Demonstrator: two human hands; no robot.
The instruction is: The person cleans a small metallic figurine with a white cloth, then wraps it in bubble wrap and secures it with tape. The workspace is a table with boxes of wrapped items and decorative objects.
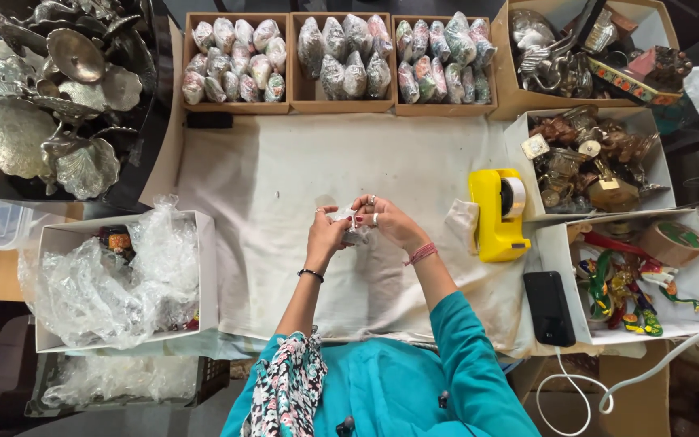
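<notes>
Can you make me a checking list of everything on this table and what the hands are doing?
Surface: table under a pale cloth, creased, bare around the hands.
Job's things: a small clear-wrapped packet held between both hands; what is inside cannot be told.
Hands: left hand and right hand both closed on the packet, over the middle of the cloth.
Clutter: yellow tape dispenser to the right; black phone; box of clear plastic wrap; three boxes of wrapped packets along the far edge; boxes of ornaments; metal dishes.
Cables: white cable at the lower right.
Surroundings: nothing seen of other people.
</notes>
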